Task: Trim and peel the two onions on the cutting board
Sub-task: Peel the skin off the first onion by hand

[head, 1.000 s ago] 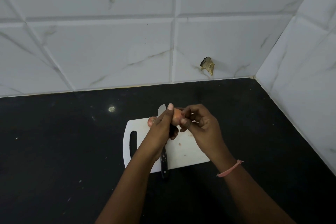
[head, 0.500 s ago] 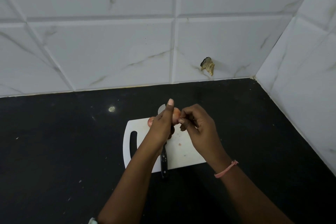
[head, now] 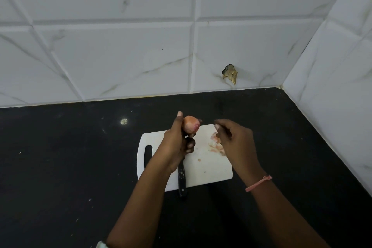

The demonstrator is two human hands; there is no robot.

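Since the last frame I see the right hand (head: 234, 143) has pulled off the onion (head: 191, 126) and swung out over the right part of the cutting board (head: 209, 167); left hand (head: 177, 145) lifted the onion slightly. Left grip is closed around the onion, held above the board's back edge, partly peeled, purple patch showing. Right grip: fingertips pinched together, can't tell if there's skin between them. Peel scraps (head: 218, 145) lie on the board just beside the right hand. Second onion hidden, can't place it. Knife (head: 181, 179) lies on the board under the left wrist, handle overhanging the board's front edge. Board sits mid-surface (head: 70, 167), toward the back right corner. Open room on all sides; tiled walls (head: 120, 56) close the back and right edges.
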